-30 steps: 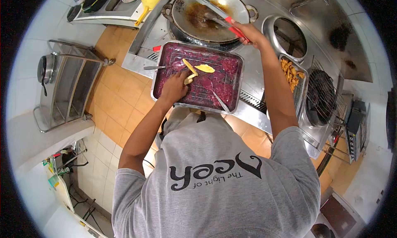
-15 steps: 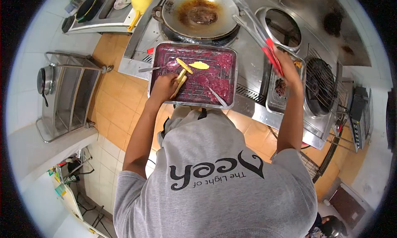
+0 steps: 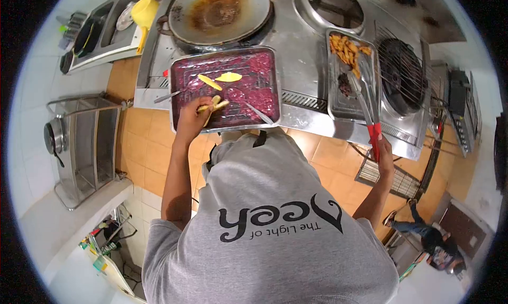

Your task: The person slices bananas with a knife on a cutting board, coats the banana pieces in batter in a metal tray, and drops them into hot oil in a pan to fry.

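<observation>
My left hand (image 3: 194, 114) is closed around pale yellow slices (image 3: 216, 104), held over the near left part of a metal tray (image 3: 278, 95). Wet, lumpy purple-red stuff (image 3: 259, 98) coats that tray, and two bright yellow slices (image 3: 228, 77) lie in it. Metal handles rest in it at the left (image 3: 168, 96) and lower right (image 3: 259, 113). At the right, my right hand (image 3: 386, 153) grips red-handled tongs (image 3: 374, 137). Their metal tips reach over a smaller tray (image 3: 332, 111) with orange-brown fried pieces (image 3: 346, 51) and a dark clump (image 3: 345, 85).
A wok (image 3: 217, 18) with browned residue sits behind the purple tray. Beyond the small tray is a round burner with a wire grate (image 3: 402, 76). A sink counter with a yellow dipper (image 3: 144, 13) stands far left, and another person (image 3: 442, 246) is at lower right.
My right hand has brought the tongs down from beside the wok to the small tray. The slices in my left hand are now lower, apart from those lying in the purple tray. The view has shifted.
</observation>
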Tool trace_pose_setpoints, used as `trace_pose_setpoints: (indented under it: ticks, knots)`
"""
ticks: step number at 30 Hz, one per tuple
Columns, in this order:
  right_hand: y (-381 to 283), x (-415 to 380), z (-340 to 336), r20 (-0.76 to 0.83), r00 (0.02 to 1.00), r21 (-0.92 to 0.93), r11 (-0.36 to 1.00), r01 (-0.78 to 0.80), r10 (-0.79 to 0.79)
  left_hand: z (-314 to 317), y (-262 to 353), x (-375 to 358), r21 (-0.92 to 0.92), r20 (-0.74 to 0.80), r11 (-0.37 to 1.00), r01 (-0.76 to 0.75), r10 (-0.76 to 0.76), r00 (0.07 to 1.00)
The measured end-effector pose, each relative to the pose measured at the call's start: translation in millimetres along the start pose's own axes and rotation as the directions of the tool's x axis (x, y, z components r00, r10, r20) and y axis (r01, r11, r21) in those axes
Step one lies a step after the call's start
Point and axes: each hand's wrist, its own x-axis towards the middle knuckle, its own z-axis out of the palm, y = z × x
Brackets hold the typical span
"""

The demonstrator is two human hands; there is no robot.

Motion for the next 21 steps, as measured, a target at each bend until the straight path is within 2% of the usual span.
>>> trace_pose_setpoints:
  ticks: [1,4,5,8,10,12,13,16,19,21]
  knots:
    - [8,-2,-5,-0.008,1.000,-0.034,0.999,0.028,-0.028,9,-10,0,-0.001,0.005,0.981,-0.196,0.196,0.981]
    - [35,4,-19,-0.056,0.996,-0.107,0.993,0.057,-0.064,26,-11,-5,0.124,0.133,0.961,-0.246,0.229,0.964]
    - [42,6,-23,-0.070,0.993,-0.150,0.985,0.084,-0.095,28,-5,-8,0.158,0.189,0.969,-0.189,0.158,0.969]
    - [56,9,-32,-0.159,0.970,-0.213,0.966,0.150,-0.185,37,-6,-12,0.212,0.145,0.948,-0.236,0.208,0.967]
    - [57,11,-32,-0.197,0.946,-0.229,0.951,0.209,-0.256,41,-3,-12,0.215,0.124,0.954,-0.210,0.187,0.975]
    - [78,23,-43,-0.235,0.922,-0.374,0.904,0.207,-0.308,43,-1,-11,0.208,0.090,0.964,-0.167,0.151,0.984]
    - [82,26,-45,-0.239,0.901,-0.441,0.867,0.232,-0.363,42,5,-13,0.197,0.050,0.973,-0.124,0.116,0.992]
    - [102,39,-52,-0.220,0.838,-0.587,0.754,0.295,-0.499,39,-2,-14,0.163,-0.129,0.966,-0.200,0.222,0.967]
    - [108,49,-49,-0.184,0.832,-0.633,0.711,0.307,-0.523,29,-7,-27,0.051,-0.297,0.998,-0.029,0.042,0.954]
    - [130,70,-51,-0.174,0.826,-0.530,0.758,0.380,-0.536,20,-8,-41,-0.084,-0.398,0.989,0.122,-0.146,0.906]
